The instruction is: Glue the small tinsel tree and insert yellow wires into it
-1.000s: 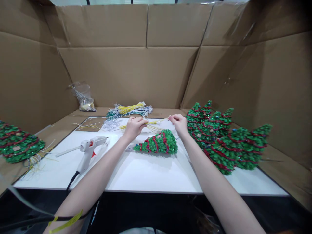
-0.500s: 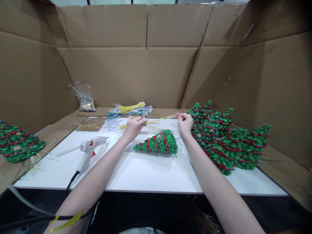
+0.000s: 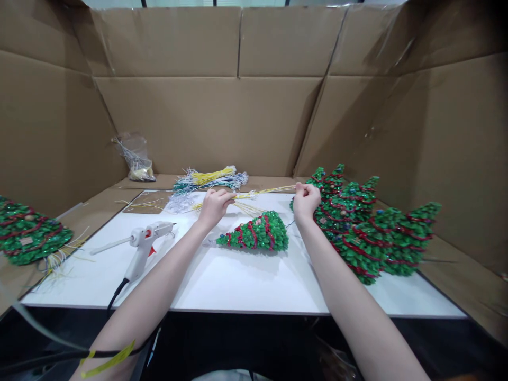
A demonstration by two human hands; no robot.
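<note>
Thin yellow wires (image 3: 273, 189) stretch between my two hands above the white board. My left hand (image 3: 216, 207) is closed around the bundle at its left part, near small white ends. The fingertips of my right hand (image 3: 307, 201) pinch the right end of the wires. Below them a small green Christmas tree (image 3: 256, 233) with red garland lies on its side, tip to the left. More yellow strands fan out on the board behind the tree. Exactly how many wires each hand holds cannot be made out.
A white glue gun (image 3: 145, 246) stands at left, its cord running to the front edge. Several decorated trees (image 3: 357, 227) stand at right, and another tree (image 3: 29, 233) is at far left. Wire bundles (image 3: 210, 179) and a plastic bag (image 3: 137, 159) lie at the back. Cardboard walls (image 3: 198, 121) surround the board.
My right hand has moved slightly right, drawing the yellow wires out longer between the hands. My left hand has shifted a little left. The tree lies as before.
</note>
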